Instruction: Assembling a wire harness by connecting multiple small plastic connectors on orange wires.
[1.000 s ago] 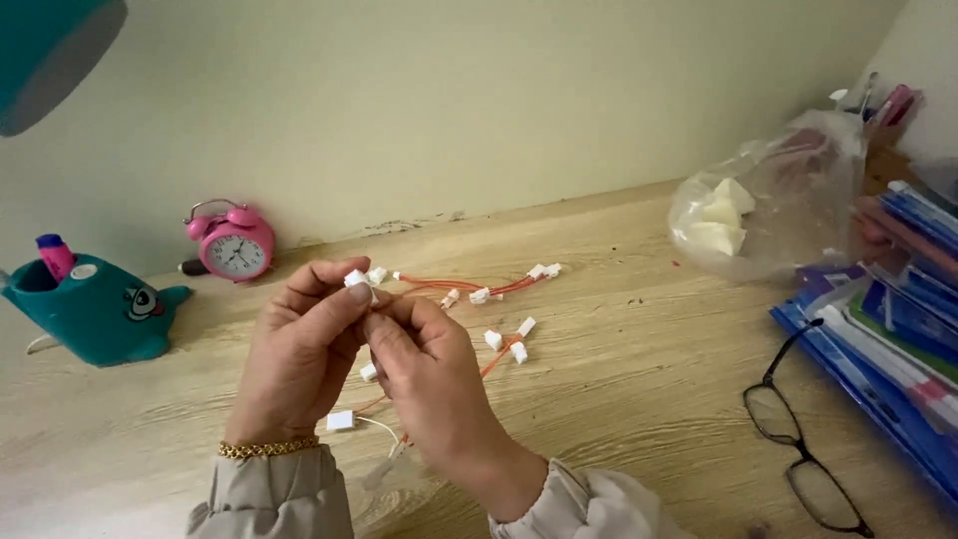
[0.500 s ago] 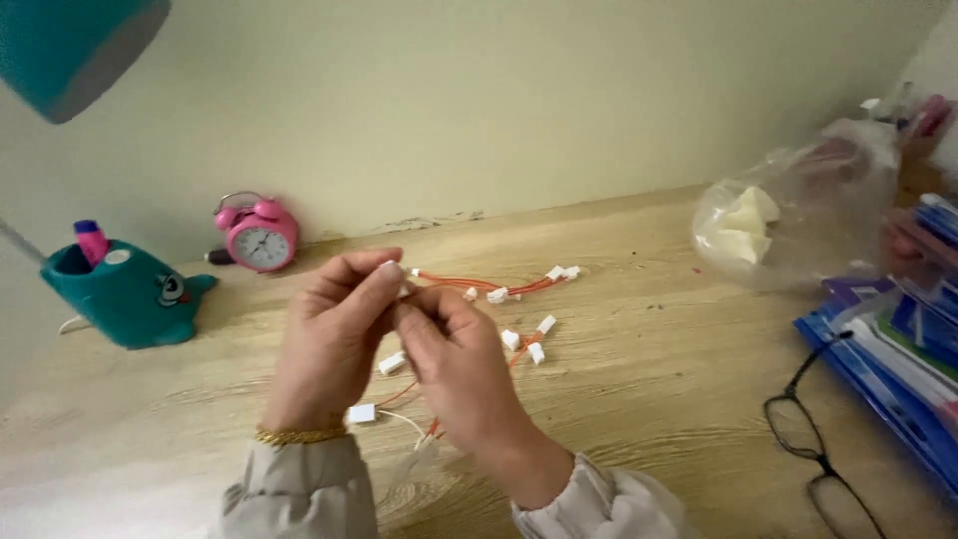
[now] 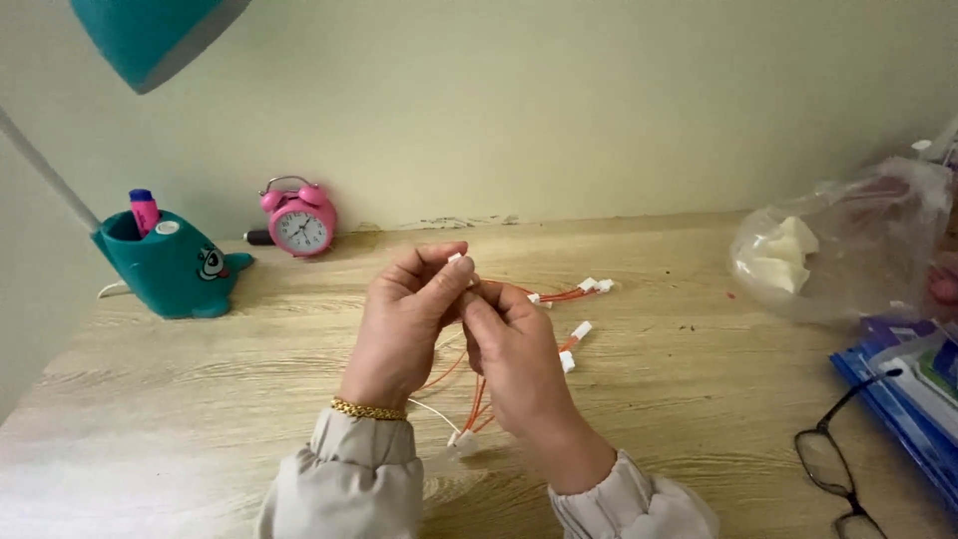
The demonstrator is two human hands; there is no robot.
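Note:
My left hand (image 3: 407, 321) and my right hand (image 3: 511, 351) meet above the middle of the wooden desk (image 3: 249, 399). Both pinch the same small white plug connector (image 3: 457, 260) at its end, fingertips touching. Thin orange wires (image 3: 477, 399) hang from my hands down to the desk. More orange wires with white connectors (image 3: 591, 286) lie just behind my right hand, and two loose white connectors (image 3: 573, 345) sit to its right. A gold bracelet (image 3: 367, 409) is on my left wrist.
A pink alarm clock (image 3: 298, 219) stands by the wall. A teal whale-shaped pen holder (image 3: 172, 265) and teal desk lamp (image 3: 150, 30) are at the left. A clear plastic bag (image 3: 843, 245), blue packets (image 3: 913, 394) and black glasses (image 3: 833, 464) lie at the right.
The view has shifted, so my hands sit more to the centre. They stay pinched together on the connector and have turned it slightly.

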